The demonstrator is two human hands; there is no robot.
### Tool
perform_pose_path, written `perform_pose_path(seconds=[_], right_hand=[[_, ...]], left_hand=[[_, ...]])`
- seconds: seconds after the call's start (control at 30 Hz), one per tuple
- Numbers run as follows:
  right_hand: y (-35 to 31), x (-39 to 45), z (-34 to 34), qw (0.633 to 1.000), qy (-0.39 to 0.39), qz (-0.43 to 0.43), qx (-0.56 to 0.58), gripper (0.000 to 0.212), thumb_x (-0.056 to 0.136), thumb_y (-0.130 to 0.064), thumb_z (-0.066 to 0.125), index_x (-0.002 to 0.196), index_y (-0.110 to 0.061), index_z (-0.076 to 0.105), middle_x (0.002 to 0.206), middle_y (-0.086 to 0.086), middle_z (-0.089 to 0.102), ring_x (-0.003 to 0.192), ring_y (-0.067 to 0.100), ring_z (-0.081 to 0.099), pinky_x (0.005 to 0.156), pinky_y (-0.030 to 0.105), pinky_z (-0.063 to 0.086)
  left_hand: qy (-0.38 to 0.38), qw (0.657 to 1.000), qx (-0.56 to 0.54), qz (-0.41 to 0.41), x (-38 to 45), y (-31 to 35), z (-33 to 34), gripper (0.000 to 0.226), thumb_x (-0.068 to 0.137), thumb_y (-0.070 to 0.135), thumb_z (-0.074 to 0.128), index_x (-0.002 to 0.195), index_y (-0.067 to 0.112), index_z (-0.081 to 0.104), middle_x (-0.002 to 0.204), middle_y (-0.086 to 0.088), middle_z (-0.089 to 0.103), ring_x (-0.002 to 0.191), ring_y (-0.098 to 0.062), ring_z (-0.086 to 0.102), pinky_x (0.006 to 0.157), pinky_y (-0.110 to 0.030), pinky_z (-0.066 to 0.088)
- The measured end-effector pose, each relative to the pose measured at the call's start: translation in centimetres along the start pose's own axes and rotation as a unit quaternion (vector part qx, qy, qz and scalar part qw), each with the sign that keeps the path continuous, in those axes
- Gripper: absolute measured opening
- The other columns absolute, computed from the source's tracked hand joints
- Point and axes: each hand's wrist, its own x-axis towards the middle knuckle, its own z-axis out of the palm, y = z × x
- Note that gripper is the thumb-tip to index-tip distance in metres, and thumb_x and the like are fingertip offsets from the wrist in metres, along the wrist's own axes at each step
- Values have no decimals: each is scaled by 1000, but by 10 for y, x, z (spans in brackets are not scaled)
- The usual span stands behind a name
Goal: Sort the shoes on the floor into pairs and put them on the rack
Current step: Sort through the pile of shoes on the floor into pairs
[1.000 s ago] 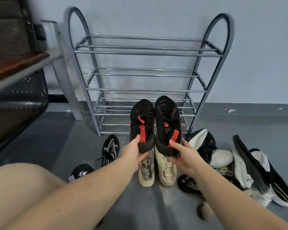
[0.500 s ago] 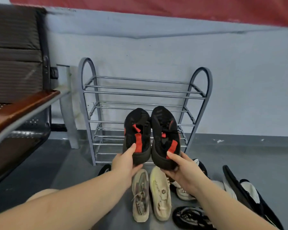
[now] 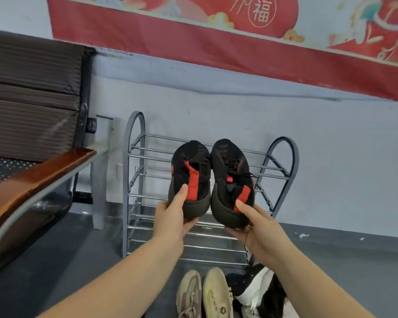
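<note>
I hold up a pair of black sneakers with red tabs, toes pointing away, in front of the grey metal shoe rack (image 3: 133, 134). My left hand (image 3: 174, 218) grips the heel of the left black sneaker (image 3: 191, 171). The heel of the right black sneaker (image 3: 231, 177) sits in my right hand (image 3: 254, 223), thumb pressed on its collar. Both shoes hang side by side level with the rack's upper shelves. On the floor below lie two beige sneakers (image 3: 202, 294) next to each other.
A black and white heap of shoes (image 3: 260, 292) lies right of the beige pair. A bench with a wooden armrest (image 3: 32, 180) and dark seat stands at left, close to the rack. A red banner (image 3: 216, 42) hangs on the white wall behind.
Both hands have lifted the black sneakers from near the rack's lowest shelves to its upper shelves. My view tilted upward, so most floor shoes dropped out of sight.
</note>
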Motion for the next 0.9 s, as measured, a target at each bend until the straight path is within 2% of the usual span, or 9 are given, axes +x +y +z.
perform_pose_path(seconds=[0.17,0.27,0.43,0.5,0.63,0.73,0.9], right_hand=[[-10,38,24,1000,7,17,7,29,89,-17,60,117,-9,61,104,9,72,85,20,72,68,31,61],[-15,67,41,999,18,29,6,28,88,-18,62,115,-10,61,111,10,67,92,23,67,70,32,60],[-19,124,73,999,15,29,-4,30,88,-15,62,117,-9,60,111,11,65,89,22,65,73,33,60],[-20,145,84,1000,10,28,-6,29,89,-14,62,117,-8,60,108,10,65,89,22,66,73,33,59],[-17,177,102,999,14,28,-6,20,88,-15,63,107,-8,62,105,9,66,89,23,66,70,32,60],[-10,192,108,999,30,30,4,9,88,-14,63,94,-6,62,97,9,66,89,24,65,74,36,57],[-4,211,108,997,67,40,0,12,87,-15,65,91,-4,61,96,11,64,90,26,64,77,37,55]], left_hand=[[16,999,-28,-7,38,20,8,42,80,40,70,109,12,58,110,-9,65,97,-24,64,60,-30,54],[27,999,-38,-7,67,36,9,46,81,41,70,113,10,57,109,-9,64,95,-23,64,57,-29,53],[18,1000,-17,12,118,71,9,29,83,32,69,100,12,58,107,-10,63,98,-27,63,61,-29,54],[22,999,-12,26,136,81,7,31,83,30,69,104,11,57,108,-11,62,100,-28,63,61,-29,54],[38,998,10,59,171,93,0,36,81,34,70,104,9,59,105,-9,64,99,-26,65,57,-25,55],[45,996,42,61,191,91,-7,35,80,37,70,99,8,62,104,-10,65,96,-25,66,52,-23,56],[42,991,96,78,207,84,-10,25,81,37,70,87,14,63,92,-4,66,90,-22,67,60,-26,55]])
